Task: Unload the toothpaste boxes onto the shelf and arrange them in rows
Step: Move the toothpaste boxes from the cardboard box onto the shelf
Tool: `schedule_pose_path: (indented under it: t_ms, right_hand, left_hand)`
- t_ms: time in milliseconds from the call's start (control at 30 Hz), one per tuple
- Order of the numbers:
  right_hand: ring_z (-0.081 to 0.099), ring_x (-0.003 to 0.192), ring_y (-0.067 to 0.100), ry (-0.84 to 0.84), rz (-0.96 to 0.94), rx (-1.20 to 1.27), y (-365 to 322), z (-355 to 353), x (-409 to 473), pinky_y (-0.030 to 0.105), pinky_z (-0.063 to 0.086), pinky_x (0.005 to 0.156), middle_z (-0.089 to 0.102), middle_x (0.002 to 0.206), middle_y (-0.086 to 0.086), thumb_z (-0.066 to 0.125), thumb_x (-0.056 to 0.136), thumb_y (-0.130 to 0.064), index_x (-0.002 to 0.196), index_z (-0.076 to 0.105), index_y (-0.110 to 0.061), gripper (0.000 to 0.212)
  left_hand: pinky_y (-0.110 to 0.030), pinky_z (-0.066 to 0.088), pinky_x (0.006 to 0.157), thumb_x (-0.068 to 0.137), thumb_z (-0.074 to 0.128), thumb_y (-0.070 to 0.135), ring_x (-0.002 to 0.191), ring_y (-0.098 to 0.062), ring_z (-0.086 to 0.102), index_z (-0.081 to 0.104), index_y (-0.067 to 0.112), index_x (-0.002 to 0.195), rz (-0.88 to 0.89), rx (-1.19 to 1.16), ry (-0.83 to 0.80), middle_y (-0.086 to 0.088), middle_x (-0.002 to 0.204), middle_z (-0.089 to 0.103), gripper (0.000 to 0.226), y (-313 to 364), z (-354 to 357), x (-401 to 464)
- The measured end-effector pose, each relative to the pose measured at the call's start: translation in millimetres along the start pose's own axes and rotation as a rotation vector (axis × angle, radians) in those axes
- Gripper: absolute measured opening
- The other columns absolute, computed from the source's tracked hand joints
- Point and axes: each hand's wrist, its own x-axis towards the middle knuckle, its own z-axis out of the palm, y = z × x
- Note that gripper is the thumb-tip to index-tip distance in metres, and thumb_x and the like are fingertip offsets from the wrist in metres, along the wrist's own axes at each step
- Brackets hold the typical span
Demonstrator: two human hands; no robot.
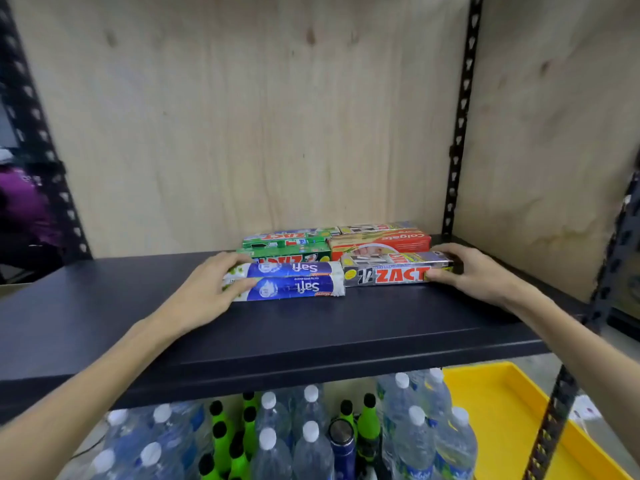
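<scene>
Both hands press inward from opposite ends of the cluster of toothpaste boxes on the dark shelf (311, 327), apparently squaring the boxes into tidy rows. The left hand (207, 289) lies flat, fingers spread against the end of the two blue Safi boxes (294, 280), which lie side by side just off its fingertips. The right hand (474, 271) cups the far end of the silver Zact box (394, 271), thumb in front and fingers behind, in a loose grip that looks meant for nudging rather than lifting.

Between the hands and further back I count two green Zact boxes (287, 245), one red Colgate box (381, 244), and one more silver box (377, 227) against the plywood backing. That makes seven boxes visible: two Safi, two green, two silver, one Colgate; anything behind them is hidden. Below the right forearm sits a yellow crate (512, 420), its visible part bare, so unloading looks nearly finished.
</scene>
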Motion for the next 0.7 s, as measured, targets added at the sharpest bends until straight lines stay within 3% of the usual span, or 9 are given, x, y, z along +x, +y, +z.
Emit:
schedule_pose_path:
  t_ms: [167,367,533,600,700]
  right_hand:
    - [0.049,0.13,0.028,0.055,-0.009,-0.13,-7.0,8.2,19.1,0.039,0.039,0.111,0.048,0.144,0.012,0.072,0.087,-0.048,0.151,0.044,-0.018,0.075]
    - [0.047,0.132,0.03,0.101,-0.017,-0.174,-7.9,15.2,29.6,0.037,0.037,0.111,0.043,0.147,0.015,0.073,0.088,-0.042,0.146,0.048,-0.006,0.073]
    - [0.048,0.134,0.03,0.115,-0.011,-0.116,-8.4,16.6,34.3,0.045,0.042,0.109,0.042,0.151,0.012,0.075,0.086,-0.043,0.154,0.026,-0.021,0.087]
    - [0.046,0.136,0.029,0.088,-0.052,-0.146,-5.5,17.4,35.7,0.046,0.041,0.112,0.043,0.152,0.01,0.072,0.089,-0.044,0.156,0.025,-0.028,0.083]
    - [0.044,0.137,0.029,0.072,-0.069,-0.19,-2.0,18.8,35.9,0.047,0.04,0.113,0.044,0.152,0.009,0.066,0.092,-0.046,0.156,0.03,-0.034,0.074]
  left_hand:
    - [-0.028,0.043,0.1,0.091,0.067,0.046,0.122,-0.014,0.055,0.054,0.019,0.133,-0.043,0.022,0.069,0.001,0.131,0.059,0.052,-8.8,7.1,11.6]
    - [-0.022,0.034,0.099,0.093,0.063,0.045,0.111,-0.015,0.051,0.053,0.016,0.14,-0.05,0.105,0.092,-0.001,0.128,0.043,0.057,-11.4,14.1,19.2]
    - [-0.033,0.037,0.107,0.082,0.064,0.058,0.122,-0.022,0.044,0.062,0.017,0.136,-0.052,0.14,0.141,-0.003,0.132,0.045,0.067,-9.5,13.3,18.7]
    - [-0.034,0.037,0.11,0.081,0.064,0.062,0.129,-0.022,0.047,0.057,0.017,0.142,-0.079,0.122,0.097,-0.002,0.139,0.052,0.077,-8.1,12.0,19.8]
    - [-0.029,0.04,0.107,0.082,0.072,0.056,0.131,-0.018,0.052,0.056,0.021,0.143,-0.101,0.045,0.089,0.002,0.144,0.057,0.072,-4.3,9.4,20.3]
